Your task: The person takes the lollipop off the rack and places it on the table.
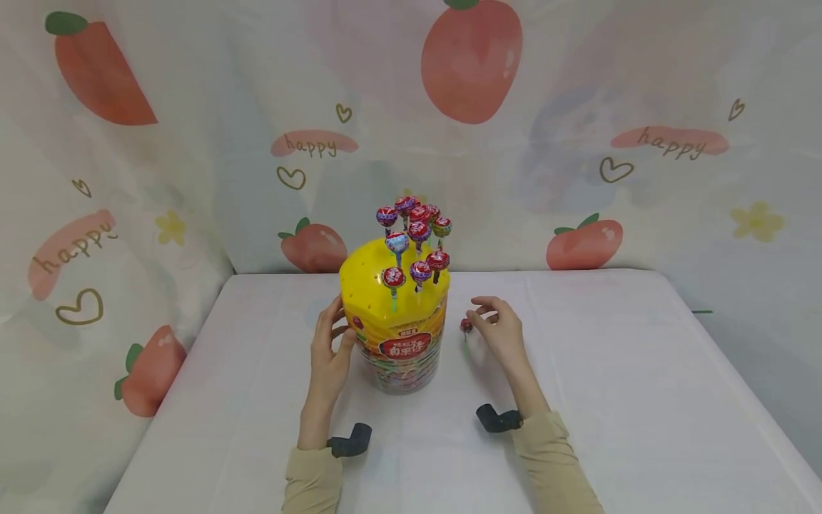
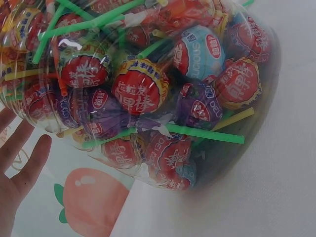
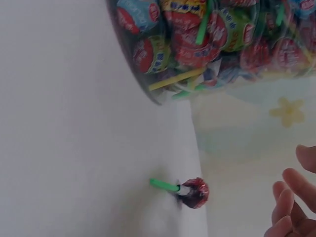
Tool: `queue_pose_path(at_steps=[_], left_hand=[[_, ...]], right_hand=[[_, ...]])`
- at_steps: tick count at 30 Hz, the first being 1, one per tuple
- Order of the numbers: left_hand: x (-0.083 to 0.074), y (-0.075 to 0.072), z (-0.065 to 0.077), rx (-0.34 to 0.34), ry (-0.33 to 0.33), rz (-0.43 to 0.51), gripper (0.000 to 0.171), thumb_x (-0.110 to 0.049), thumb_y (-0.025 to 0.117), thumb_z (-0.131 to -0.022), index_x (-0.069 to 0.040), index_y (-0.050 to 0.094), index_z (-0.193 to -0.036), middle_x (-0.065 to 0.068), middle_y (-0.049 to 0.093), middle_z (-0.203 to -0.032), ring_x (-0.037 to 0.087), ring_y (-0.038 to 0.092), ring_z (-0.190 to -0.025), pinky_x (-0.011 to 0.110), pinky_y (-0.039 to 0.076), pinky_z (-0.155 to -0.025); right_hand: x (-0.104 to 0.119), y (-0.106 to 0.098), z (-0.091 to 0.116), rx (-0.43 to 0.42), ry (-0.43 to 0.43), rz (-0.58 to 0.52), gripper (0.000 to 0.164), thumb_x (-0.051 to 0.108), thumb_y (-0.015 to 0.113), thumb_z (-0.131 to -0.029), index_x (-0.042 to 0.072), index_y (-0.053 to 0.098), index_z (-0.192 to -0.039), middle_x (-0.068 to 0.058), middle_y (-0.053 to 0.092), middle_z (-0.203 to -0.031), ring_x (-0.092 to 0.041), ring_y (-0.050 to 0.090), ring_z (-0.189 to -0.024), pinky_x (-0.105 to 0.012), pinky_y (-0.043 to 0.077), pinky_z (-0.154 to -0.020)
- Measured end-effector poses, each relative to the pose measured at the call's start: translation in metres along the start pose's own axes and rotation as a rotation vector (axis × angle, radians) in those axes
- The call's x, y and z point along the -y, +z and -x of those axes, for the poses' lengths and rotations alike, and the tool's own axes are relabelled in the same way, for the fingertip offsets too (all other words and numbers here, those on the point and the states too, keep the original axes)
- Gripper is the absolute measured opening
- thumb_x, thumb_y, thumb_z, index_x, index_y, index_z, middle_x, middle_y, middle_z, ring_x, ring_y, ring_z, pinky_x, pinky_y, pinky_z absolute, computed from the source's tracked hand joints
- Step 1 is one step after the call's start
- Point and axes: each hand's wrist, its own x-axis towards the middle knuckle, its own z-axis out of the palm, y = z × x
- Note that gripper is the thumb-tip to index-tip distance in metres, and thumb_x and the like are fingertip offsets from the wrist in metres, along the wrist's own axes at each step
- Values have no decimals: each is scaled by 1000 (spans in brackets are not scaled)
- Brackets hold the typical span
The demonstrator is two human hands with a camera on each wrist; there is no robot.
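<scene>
A clear plastic jar [image 1: 411, 375] full of wrapped lollipops stands upright under a yellow lid [image 1: 369, 278]. Several lollipops [image 1: 397, 243] stick up out of the lid on their sticks. At the jar's left side is my left hand [image 1: 329, 364], its fingers and thumb resting about the lid's lower edge. My right hand [image 1: 504, 335] hovers to the right of the jar with loosely bent fingers and holds nothing. A single lollipop [image 3: 195, 192] with a red wrapper and green stick lies on the table, apart from the right fingertips in the right wrist view.
The jar and loose lollipop are on a white-covered table [image 1: 642, 400]. A printed cloth [image 1: 385, 86] with fruit and "happy" lettering hangs behind and at the sides. Black wrist mounts [image 1: 352, 441] sit at both wrists, below beige sleeves [image 1: 555, 457].
</scene>
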Motion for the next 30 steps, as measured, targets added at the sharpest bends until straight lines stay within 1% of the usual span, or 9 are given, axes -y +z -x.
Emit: queue_pose_path(at_steps=[4,10,17,19,22,23,26,28,30], left_hand=[[-1,0,1,-3,-5,-17,55,-37,51,-98,-18,38,-147,9,51,-138,15,50,-122,41,50,-96],[0,-1,1,-1,-12,-7,55,-38,51,-98,-19,37,-148,8,50,-138,17,49,-122,44,50,-96],[1,-3,1,-9,-6,10,55,-39,52,-97,-21,38,-147,7,50,-139,18,49,-123,25,47,-97],[1,-3,0,-7,-6,13,54,-36,53,-98,-21,38,-147,6,50,-139,15,49,-122,26,47,-97],[0,-2,0,0,-13,12,54,-27,55,-97,-17,38,-147,8,50,-139,10,48,-122,31,47,-97],[0,-2,0,1,-8,11,54,-28,55,-97,-17,38,-147,8,50,-139,8,47,-122,32,48,-97],[-1,-1,0,2,-5,7,54,-32,54,-97,-18,38,-147,9,50,-139,6,47,-122,33,48,-97],[-1,0,0,1,1,3,55,-36,53,-98,-20,37,-148,9,50,-139,9,48,-123,34,48,-97],[-1,0,1,-1,7,5,55,-39,52,-97,-22,37,-148,8,50,-139,13,49,-123,36,49,-97]], right_hand=[[14,-4,6,-39,-57,-34,29,17,67,-89,7,66,-116,-14,64,-102,-17,49,-81,-21,40,-67],[31,-11,17,-79,-131,-72,27,16,67,-89,8,66,-114,-12,64,-100,-15,49,-79,-19,40,-66],[46,-19,32,-83,-177,-115,25,16,68,-90,10,66,-114,-10,64,-100,-13,53,-84,-19,42,-71],[51,-22,36,-83,-185,-129,25,16,68,-90,10,66,-114,-10,65,-101,-12,54,-86,-19,43,-73],[62,-27,45,-79,-192,-149,26,15,67,-90,9,66,-116,-11,64,-104,-11,53,-89,-19,43,-76],[69,-30,49,-78,-191,-150,27,13,67,-90,7,65,-116,-12,64,-105,-11,53,-89,-18,43,-77],[75,-34,55,-82,-223,-154,27,14,67,-90,7,65,-117,-11,64,-106,-9,53,-90,-20,45,-79],[78,-37,59,-89,-251,-160,27,13,67,-90,7,65,-117,-10,64,-105,-9,54,-91,-22,46,-81],[73,-38,59,-101,-296,-177,27,16,68,-90,11,66,-116,-6,65,-105,-6,55,-92,-22,47,-83]])
